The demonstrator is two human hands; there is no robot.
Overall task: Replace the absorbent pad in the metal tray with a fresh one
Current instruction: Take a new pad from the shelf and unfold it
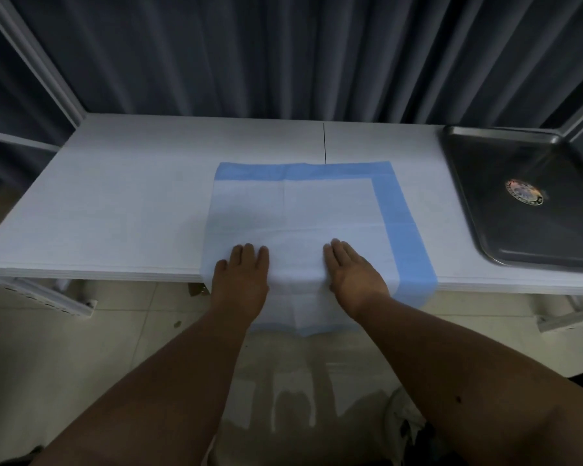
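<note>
- Floor (122,334): pale tiles, near; white crumpled stuff low right of centre, too dim to identify.
- Left hand (241,280) flat on pad (317,210), fingers straight and together, gripping nothing.
- Right hand (355,274) flat on pad just right of the left, fingers straight, nothing clamped.
- Pad: white with blue border on far and right sides, spread mid-table, near end hanging over the near table edge; long axis near-to-far, fold creases showing.
- Table (115,196): white top, thin dark seam line at far centre.
- Tray (505,203): dark metal, on the table's right end, well apart from pad, no pad in it; long axis near-to-far.
- Sticker (523,192): round, shiny, in tray centre; writing unreadable.
- Curtain (283,52): dark pleated, behind table; pale frame bars at far left and right.
</note>
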